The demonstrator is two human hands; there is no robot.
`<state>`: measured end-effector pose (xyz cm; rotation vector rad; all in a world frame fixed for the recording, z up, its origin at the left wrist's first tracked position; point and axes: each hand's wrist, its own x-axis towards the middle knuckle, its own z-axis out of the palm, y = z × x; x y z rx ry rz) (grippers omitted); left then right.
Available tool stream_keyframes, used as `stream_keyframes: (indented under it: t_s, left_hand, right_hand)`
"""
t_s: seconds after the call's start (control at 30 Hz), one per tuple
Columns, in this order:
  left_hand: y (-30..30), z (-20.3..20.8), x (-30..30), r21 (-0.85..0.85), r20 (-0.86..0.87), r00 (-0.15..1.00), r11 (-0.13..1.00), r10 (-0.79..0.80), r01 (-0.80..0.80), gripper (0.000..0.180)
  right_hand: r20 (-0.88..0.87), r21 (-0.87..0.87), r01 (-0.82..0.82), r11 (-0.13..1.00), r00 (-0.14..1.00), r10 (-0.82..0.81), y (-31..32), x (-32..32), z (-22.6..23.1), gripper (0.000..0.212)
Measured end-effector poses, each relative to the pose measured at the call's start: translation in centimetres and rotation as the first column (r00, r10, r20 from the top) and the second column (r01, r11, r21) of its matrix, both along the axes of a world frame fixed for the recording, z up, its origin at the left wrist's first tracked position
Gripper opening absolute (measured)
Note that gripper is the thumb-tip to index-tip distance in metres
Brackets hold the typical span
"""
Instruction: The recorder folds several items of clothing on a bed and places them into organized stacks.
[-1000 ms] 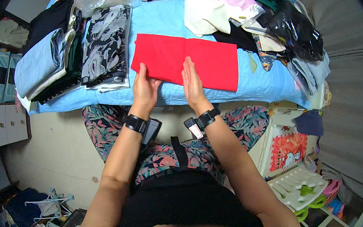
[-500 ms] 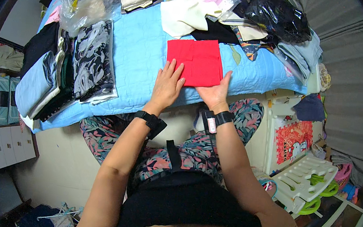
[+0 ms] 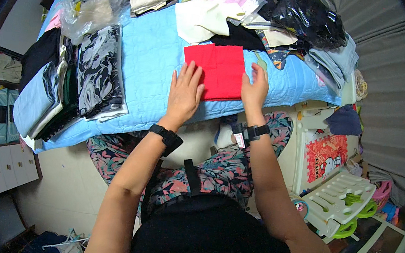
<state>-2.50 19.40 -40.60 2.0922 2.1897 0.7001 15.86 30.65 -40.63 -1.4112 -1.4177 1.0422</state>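
Observation:
A red cloth (image 3: 219,70), folded into a flat rectangle, lies near the front edge of the bed with its light blue quilt (image 3: 151,69). My left hand (image 3: 185,91) rests at the cloth's left side, fingers stretched out and the fingertips on the fabric. On the opposite side, my right hand (image 3: 254,90) is at the cloth's right edge, thumb and fingers apart, holding nothing. Whether its thumb touches the cloth I cannot tell. Behind the red cloth lie a cream cloth (image 3: 200,20) and a black garment (image 3: 239,36).
Folded clothes, including a black-and-white patterned garment (image 3: 95,70) and light blue jeans (image 3: 34,96), are stacked at left beside a clear plastic bag (image 3: 92,14). A black plastic bag (image 3: 309,18) and folded denim (image 3: 337,57) lie at far right. A white plastic rack (image 3: 337,199) stands right of me.
My right hand has moved from the cloth's front edge up to its right side. My left hand stays on the cloth, slightly lower in the picture.

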Motion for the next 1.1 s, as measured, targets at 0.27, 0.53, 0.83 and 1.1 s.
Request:
stream_keyframes:
  t_s: [0.27,0.53,0.83,1.1]
  left_hand:
    - [4.8,-4.3,-0.4,-0.037,-0.139,0.990,0.999,-0.005,0.000,0.058]
    - [5.8,-3.5,-0.9,-0.039,-0.118,0.991,0.997,0.063,-0.068,0.075]
    - [4.5,-3.2,-1.4,-0.041,-0.115,0.985,0.991,0.126,-0.131,0.101]
    - [0.4,-2.0,-1.5,-0.076,-0.129,0.989,0.994,0.070,-0.081,0.112]
  right_hand:
    - [0.644,0.365,-0.652,0.665,0.693,0.325,-0.6,-7.1,-2.1,0.042]
    - [0.825,0.332,-0.496,0.802,0.565,0.008,0.6,-5.3,-3.8,0.049]
    - [0.842,0.314,-0.410,0.856,0.536,-0.052,-0.2,-3.8,-3.3,0.064]
    - [0.840,0.270,-0.401,0.875,0.543,-0.010,-2.3,1.3,-4.7,0.093]
